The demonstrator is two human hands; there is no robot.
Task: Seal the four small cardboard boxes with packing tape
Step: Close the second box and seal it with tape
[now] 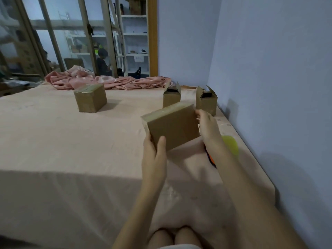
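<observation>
A closed cardboard box point(172, 125) is tilted above the bed, shiny tape along its top edge. My left hand point(154, 151) grips its near left corner, thumb on the front face. My right hand point(207, 126) holds its right side with the fingers behind the box. A second closed, taped box point(90, 100) stands further left. Two boxes with flaps up, one point(171, 97) behind the held box and one point(206, 100) near the wall, stand at the back right. A tape dispenser point(230, 144) with a yellow-green roll lies under my right forearm, mostly hidden.
The bed point(71, 141) has a pale pink sheet. A crumpled pink blanket point(107, 80) lies along its far edge. A blue wall point(269, 69) runs close along the right side. My knees point(174, 238) show at the bottom.
</observation>
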